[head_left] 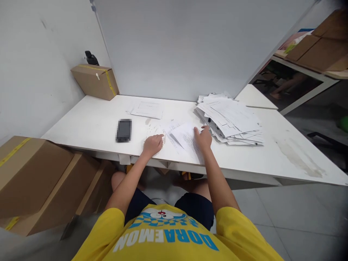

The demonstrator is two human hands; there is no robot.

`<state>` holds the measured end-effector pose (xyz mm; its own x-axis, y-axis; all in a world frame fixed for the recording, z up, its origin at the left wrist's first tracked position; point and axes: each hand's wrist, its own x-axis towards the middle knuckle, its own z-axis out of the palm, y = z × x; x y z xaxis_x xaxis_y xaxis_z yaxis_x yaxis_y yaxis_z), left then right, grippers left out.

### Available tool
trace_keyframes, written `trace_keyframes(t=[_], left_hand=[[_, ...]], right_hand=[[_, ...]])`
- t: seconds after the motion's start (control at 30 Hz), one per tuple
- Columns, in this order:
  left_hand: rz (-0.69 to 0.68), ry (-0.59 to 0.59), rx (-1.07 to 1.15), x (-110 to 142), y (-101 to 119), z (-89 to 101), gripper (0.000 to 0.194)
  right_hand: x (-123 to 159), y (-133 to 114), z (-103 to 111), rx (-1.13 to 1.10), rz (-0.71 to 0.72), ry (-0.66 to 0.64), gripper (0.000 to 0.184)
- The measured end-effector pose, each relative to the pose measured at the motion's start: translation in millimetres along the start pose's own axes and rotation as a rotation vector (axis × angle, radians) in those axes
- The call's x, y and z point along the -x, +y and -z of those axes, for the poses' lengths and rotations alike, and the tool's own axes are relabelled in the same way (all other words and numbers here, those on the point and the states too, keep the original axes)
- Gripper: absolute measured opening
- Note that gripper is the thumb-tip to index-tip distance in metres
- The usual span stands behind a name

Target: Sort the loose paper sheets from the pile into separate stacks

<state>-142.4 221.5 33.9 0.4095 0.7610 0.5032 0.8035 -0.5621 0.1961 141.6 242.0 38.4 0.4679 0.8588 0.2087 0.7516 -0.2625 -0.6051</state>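
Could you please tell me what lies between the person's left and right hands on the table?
In the head view, loose printed sheets lie on the white table between the left hand and the right hand.

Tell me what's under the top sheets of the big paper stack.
More sheets stick out unevenly around the edges of the stack. Their middles, and anything between them, are covered.

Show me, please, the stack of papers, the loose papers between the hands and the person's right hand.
Stack of papers (233, 115), head view: middle of the top sheets.
Loose papers (185, 136), head view: upper sheet's surface.
Right hand (204, 140), head view: its back.
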Motion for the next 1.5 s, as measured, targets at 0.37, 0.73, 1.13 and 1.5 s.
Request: trace_keyframes(t=[0.37, 0.73, 1.13, 1.5], left_hand=[[-0.011, -0.004, 0.042, 1, 2, 2.3, 0.032], [-0.073, 0.119, 0.188, 5, -1, 3.4, 0.032], [0.593, -0.368, 1.35, 125, 151, -49.4, 0.038], [1.226, 0.017, 1.803, 79, 144, -24.9, 0.047]], right_hand=[[22, -40, -59, -0.044, 0.116, -0.038, 0.058], [40, 23, 1, -0.079, 0.426, -0.273, 0.052], [79, 37, 37, -0.508, 0.083, -0.174, 0.034], [131, 66, 78, -0.653, -0.265, 0.234, 0.039]])
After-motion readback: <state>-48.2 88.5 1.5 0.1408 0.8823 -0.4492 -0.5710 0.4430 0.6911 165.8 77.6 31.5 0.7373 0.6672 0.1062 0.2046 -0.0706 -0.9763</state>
